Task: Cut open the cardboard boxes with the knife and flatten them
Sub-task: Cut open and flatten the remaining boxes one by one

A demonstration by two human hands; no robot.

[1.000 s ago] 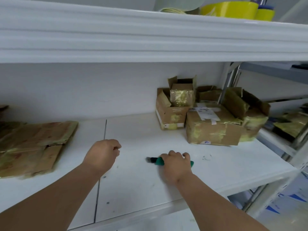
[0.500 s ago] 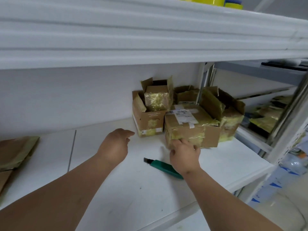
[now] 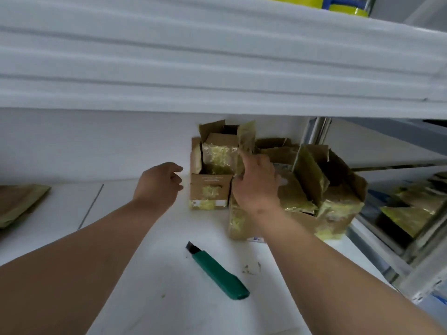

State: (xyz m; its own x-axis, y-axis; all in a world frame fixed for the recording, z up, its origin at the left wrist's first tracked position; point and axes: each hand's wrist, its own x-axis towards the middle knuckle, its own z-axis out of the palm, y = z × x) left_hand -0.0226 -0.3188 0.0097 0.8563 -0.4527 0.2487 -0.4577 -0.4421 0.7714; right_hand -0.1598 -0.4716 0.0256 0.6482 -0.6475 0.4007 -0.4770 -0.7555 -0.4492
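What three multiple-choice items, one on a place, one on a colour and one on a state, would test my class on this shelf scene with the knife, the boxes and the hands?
1. Where does the knife lie?
A. on the white shelf, in front of the boxes
B. inside a box
C. in the right hand

2. What colour is the knife's handle?
A. red
B. green
C. yellow

3. What is the left hand doing?
A. gripping the knife
B. pressing a flattened sheet
C. holding nothing, near the small box

Answers: 1 A, it rests on bare shelf between the forearms. 2 B, the body is plainly green. 3 C, its fingers are empty; only the right hand reaches the boxes.
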